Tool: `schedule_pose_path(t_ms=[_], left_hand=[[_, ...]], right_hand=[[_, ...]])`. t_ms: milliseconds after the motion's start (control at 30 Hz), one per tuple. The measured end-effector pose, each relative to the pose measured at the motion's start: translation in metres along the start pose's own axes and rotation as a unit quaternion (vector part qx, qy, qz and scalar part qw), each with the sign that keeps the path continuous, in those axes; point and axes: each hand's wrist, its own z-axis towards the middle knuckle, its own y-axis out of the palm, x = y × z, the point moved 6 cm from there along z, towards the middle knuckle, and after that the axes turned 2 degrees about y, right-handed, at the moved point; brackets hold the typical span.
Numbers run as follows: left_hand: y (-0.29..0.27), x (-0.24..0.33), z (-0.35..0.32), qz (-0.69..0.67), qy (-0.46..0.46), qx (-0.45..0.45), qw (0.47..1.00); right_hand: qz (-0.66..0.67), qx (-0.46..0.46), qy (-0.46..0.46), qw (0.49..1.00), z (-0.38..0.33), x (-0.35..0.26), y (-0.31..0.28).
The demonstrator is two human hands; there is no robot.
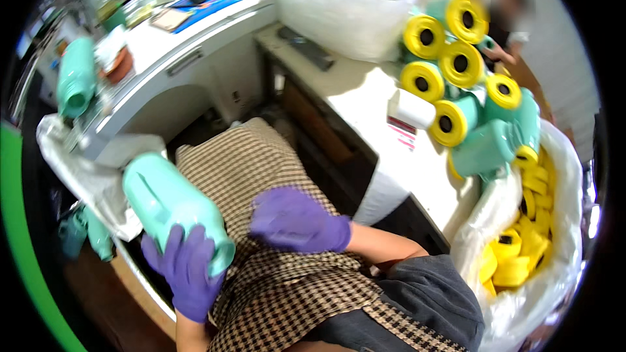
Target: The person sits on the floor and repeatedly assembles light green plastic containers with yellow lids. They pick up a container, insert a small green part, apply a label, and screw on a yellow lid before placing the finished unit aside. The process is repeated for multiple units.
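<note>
In my gloved left hand (189, 270) is a mint-green plastic jug body (173, 195) with a moulded grip along its side. It lies tilted, its narrower neck end toward me, and my fingers are wrapped round that end. My right hand (297, 220), in a purple glove too, is in front of the checked apron (241, 163), apart from the jug body. Motion blurs its fingers, and whatever it might hold is not visible.
On the right-hand table (345, 85) stand several green jug bodies with yellow ring-shaped bases (461, 63) and a white box (412, 109). A lined bin of yellow parts (512, 270) stands near right. Another jug body (77, 78) is at left. Beyond the table is another person (505, 26).
</note>
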Motion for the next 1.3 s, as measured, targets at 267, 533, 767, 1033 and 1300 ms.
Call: schedule_pose_path(t_ms=[267, 533, 767, 1033, 1300], left_hand=[[0.106, 0.057, -0.056, 0.209, 0.439, -0.106, 0.867], [0.094, 0.055, -0.044, 0.096, 0.282, -0.139, 0.944], [0.122, 0.046, -0.088, 0.262, 0.386, -0.127, 0.876], [0.172, 0.023, -0.151, 0.114, 0.375, -0.04, 0.919], [0.121, 0.043, -0.101, 0.197, 0.417, -0.042, 0.887]], right_hand=[[-0.415, 0.257, 0.298, 0.82, -0.175, 0.048, -0.254], [-0.445, 0.249, 0.384, 0.77, -0.216, 0.096, -0.272], [-0.666, 0.148, 0.13, 0.719, -0.169, 0.054, -0.238], [-0.071, 0.131, 0.229, 0.962, -0.002, 0.047, -0.076], [-0.062, -0.084, 0.227, 0.968, 0.083, 0.084, 0.009]])
